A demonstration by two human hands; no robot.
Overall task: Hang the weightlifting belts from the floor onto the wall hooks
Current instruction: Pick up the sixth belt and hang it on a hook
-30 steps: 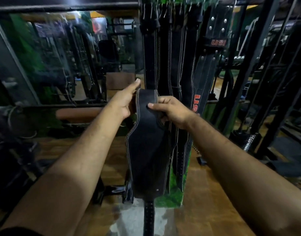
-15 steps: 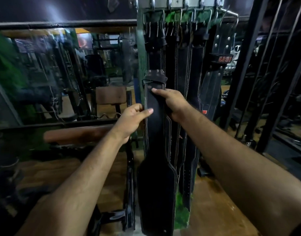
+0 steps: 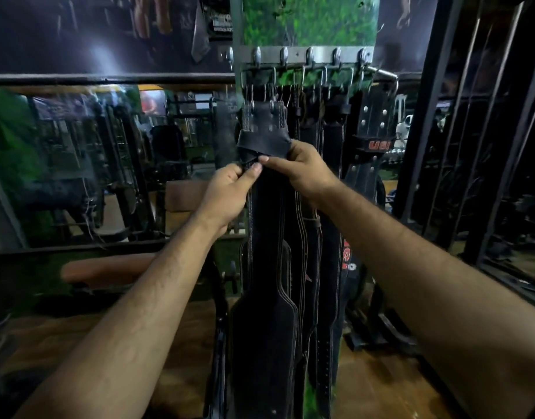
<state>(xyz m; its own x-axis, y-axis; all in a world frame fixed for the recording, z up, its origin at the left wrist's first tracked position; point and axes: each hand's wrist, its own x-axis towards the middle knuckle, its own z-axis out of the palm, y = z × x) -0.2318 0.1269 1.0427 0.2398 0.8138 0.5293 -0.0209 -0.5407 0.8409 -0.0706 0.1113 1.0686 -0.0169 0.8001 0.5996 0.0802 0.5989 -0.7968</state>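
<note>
A black leather weightlifting belt (image 3: 266, 328) hangs straight down in front of me, its upper end folded near a loop (image 3: 261, 143). My left hand (image 3: 230, 192) grips its left edge just below the fold. My right hand (image 3: 302, 167) pinches the folded top from the right, thumb meeting the left thumb. Behind it several more black belts (image 3: 323, 182) hang from a steel hook rail (image 3: 308, 57) on a green pillar; one at the right carries red lettering (image 3: 378, 145).
A padded bench (image 3: 109, 267) stands low at the left before a mirrored wall. Black steel rack frames (image 3: 426, 116) rise at the right. Wooden floor (image 3: 381, 382) shows below the hanging belts.
Both hands climbed up the belt toward its top end, and the belt rose with them. My view tilted up, bringing the hook rail into sight.
</note>
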